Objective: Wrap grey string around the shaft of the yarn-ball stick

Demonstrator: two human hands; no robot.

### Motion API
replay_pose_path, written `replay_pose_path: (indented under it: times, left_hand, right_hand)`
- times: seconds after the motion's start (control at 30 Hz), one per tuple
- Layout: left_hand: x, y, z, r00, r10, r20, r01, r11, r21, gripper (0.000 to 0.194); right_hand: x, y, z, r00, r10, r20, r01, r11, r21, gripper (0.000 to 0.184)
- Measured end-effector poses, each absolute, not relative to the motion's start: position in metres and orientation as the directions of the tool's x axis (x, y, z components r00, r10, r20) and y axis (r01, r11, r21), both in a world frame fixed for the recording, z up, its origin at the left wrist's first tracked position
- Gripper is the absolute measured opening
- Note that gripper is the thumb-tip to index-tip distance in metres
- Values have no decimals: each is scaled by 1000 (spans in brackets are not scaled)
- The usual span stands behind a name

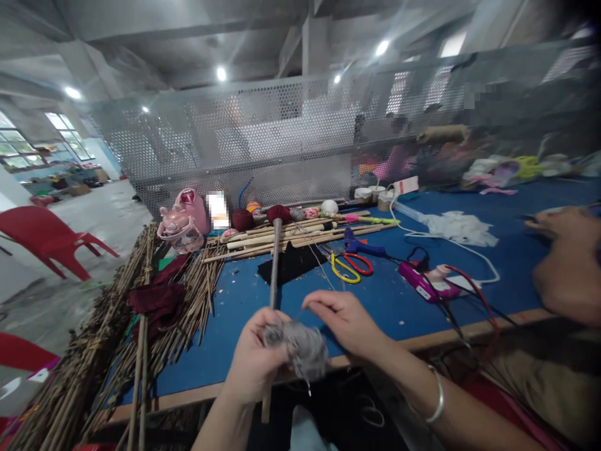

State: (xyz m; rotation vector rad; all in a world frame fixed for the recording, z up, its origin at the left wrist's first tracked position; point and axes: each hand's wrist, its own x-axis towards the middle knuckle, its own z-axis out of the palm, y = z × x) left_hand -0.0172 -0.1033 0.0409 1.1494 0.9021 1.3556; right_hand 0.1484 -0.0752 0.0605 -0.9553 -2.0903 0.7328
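Note:
My left hand (257, 354) is closed around a wooden stick (274, 263) that slants up over the table, its upper length looking grey and wrapped. A fuzzy grey bundle of yarn (307, 351), blurred by motion, sits at the fingers of that hand. To its right, my right hand (340, 319) is closed in a pinch on a thin grey strand (300, 311) beside the bundle. Beyond the hands lie a black cloth (293, 266) and scissors (351, 267) with a yellow and a red handle.
Bundled twigs (188, 300) cover the table's left side. Yarn balls (243, 219), sticks (300, 238), a pink basket (181, 235) and a lit screen (218, 210) stand at the back. Right are a blue glue gun (361, 244), a purple power strip (429, 282) and a co-worker's hand (551, 219).

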Motion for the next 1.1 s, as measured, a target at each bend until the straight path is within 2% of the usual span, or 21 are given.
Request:
replay_pose_path:
  times: [0.03,0.07,0.13,0.2,0.23,0.3,0.33,0.37,0.4,0.43,0.47,0.5,0.53,0.6,0.67,0.73,0.8,0.87,0.97,1.03,1.1]
  left_hand:
    - [-17,-103,41,-58,987,147,-267,-157,951,27]
    - [-17,-102,42,-181,968,173,-202,-209,957,24]
    - [-17,-102,44,-275,926,257,55,-252,966,14]
    - [-16,-105,46,-90,962,256,201,-234,951,8]
    - [-17,-109,48,68,977,202,174,-211,962,9]
    - [-19,-116,50,337,934,122,-23,-122,992,21]
    - [-20,-119,51,327,933,151,-150,-107,983,28]
    - [-22,-121,51,225,954,197,-261,-136,956,32]
    - [-24,-121,51,53,970,237,-324,-208,923,33]
    - [-25,-120,51,-148,954,260,-307,-295,905,31]
    - [-27,-118,50,-320,903,285,-217,-363,906,27]
    - [-27,-116,50,-414,852,320,-78,-383,920,22]
    - [-27,-114,50,-423,832,358,78,-360,930,16]
    - [-24,-114,51,-211,910,357,327,-279,903,5]
    - [-22,-120,56,174,965,194,397,-250,883,3]
    - [-22,-128,62,475,876,80,302,-248,920,5]
    - [-24,-136,68,501,854,142,153,-249,956,10]
    - [-28,-141,73,332,903,274,-6,-289,957,16]
    - [-30,-147,82,87,910,405,-234,-376,896,19]
    - [-27,-154,88,-62,908,415,-363,-408,838,19]
    - [-24,-161,91,-188,898,397,-448,-438,780,19]
  right_hand:
    - [146,-78,59,-546,767,336,409,595,-692,25]
    - [144,-82,58,-636,707,310,409,649,-641,25]
    - [143,-90,60,-769,571,287,366,762,-535,24]
    - [146,-94,65,-749,568,341,351,777,-523,25]
    - [148,-92,67,-703,598,385,342,758,-555,26]
    - [152,-84,66,-603,684,410,337,684,-647,27]
    - [152,-81,64,-582,710,395,342,655,-673,28]
    - [152,-79,61,-592,714,374,353,646,-677,28]
    - [150,-79,59,-629,693,352,363,662,-656,28]
    - [148,-82,57,-683,652,330,367,697,-616,28]
    - [146,-86,57,-735,602,312,362,738,-570,27]
    - [144,-91,59,-777,556,295,351,772,-530,26]
    - [144,-97,62,-800,526,289,344,797,-497,25]
    - [146,-104,70,-803,503,318,334,824,-458,25]
    - [152,-104,76,-789,495,362,303,828,-471,26]
    - [159,-98,76,-779,488,393,236,809,-538,29]
    - [163,-90,74,-768,493,409,177,777,-604,32]
    - [163,-81,70,-758,501,418,167,769,-618,31]
    - [153,-57,64,-752,519,407,268,804,-532,18]
    - [145,-28,61,-695,576,432,384,804,-454,18]
    - [137,10,60,-539,692,480,540,722,-434,23]
